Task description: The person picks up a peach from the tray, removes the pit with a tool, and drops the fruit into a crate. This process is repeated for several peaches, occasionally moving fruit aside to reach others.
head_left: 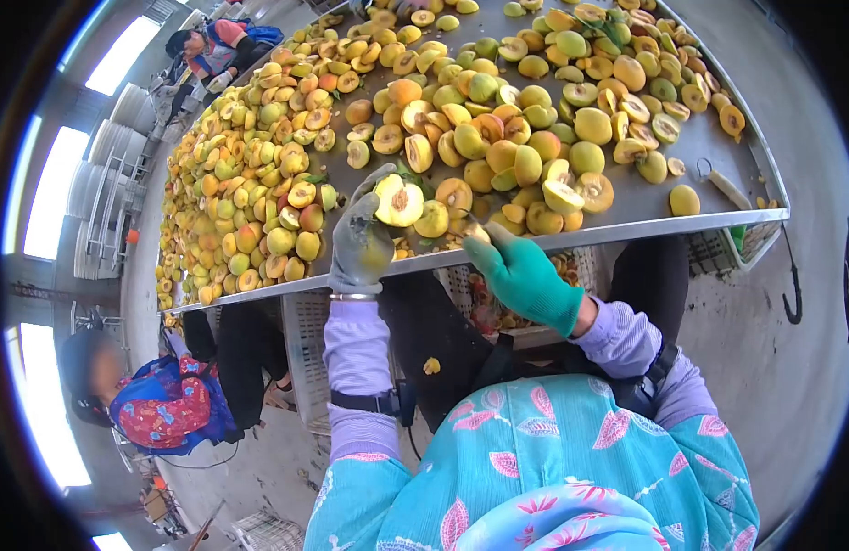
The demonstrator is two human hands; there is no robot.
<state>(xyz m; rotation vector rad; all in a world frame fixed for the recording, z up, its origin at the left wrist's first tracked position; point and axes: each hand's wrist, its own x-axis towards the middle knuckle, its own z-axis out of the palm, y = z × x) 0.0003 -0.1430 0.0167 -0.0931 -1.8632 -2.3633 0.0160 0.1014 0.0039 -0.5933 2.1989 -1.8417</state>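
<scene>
My left hand [362, 241], in a grey glove, is closed round a halved yellow peach [400, 200] above the near edge of the metal table [571, 237]. The cut face with its brown pit cavity is turned up. To the right, my right hand [525, 275], in a green glove, has its fingers wrapped round a small tool [478, 231], whose tip points toward the peach half. Whole and halved peaches [498, 138] lie just beyond both hands. A larger heap [250, 184] covers the left part of the table.
A hooked tool [726, 188] lies near the table's right corner, with a crate [750, 246] below. Crates [307, 354] stand under the near edge. One person [167, 404] sits at the left; another [224, 48] is at the far left end. Stacked white baskets [103, 184] stand behind.
</scene>
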